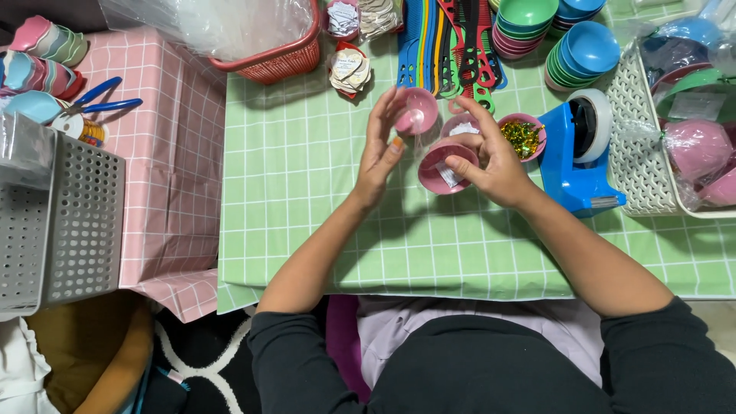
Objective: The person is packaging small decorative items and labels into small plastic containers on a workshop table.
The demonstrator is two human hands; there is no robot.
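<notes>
Above a green checked tablecloth point(307, 199), the right hand point(491, 165) grips a small pink plastic bowl point(443, 165) with a paper slip inside; the left hand point(381, 146) – fingers spread – touches another pink bowl point(416, 113). A loose grip could tip the slip out – or knock the nearby bowl of gold foil point(523, 136).

Pink bowl point(447, 165) tilted on its side (white slip inside), held above the table.

Bright, even overhead light; soft arm shadows fall on the green tablecloth point(307, 192), its edges bowed by the lens
</notes>
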